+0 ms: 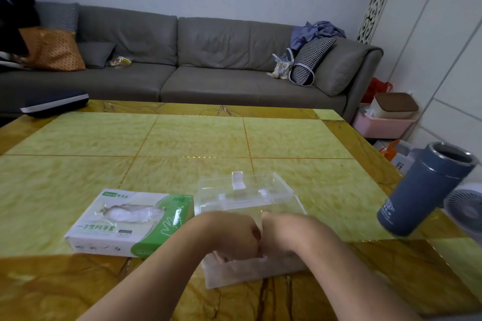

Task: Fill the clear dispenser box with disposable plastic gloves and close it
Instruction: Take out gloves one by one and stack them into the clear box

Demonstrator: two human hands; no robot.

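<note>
The clear dispenser box (257, 272) sits near the table's front edge with a pale stack of plastic gloves (250, 268) inside it. Its clear lid (243, 191) stands raised behind the box. My left hand (229, 234) and my right hand (284, 233) reach side by side down into the box, fingers curled into the gloves. The fingertips are hidden inside the box. A white and green carton of disposable gloves (130, 221) lies just to the left, its oval slot showing gloves.
A blue-grey tumbler (425, 187) without a lid stands at the table's right edge, with a small white fan (467, 206) beyond it. The yellow-green tiled table (182, 143) stretches back to a grey sofa (208, 65). A dark cushion (54, 101) lies at the far left corner.
</note>
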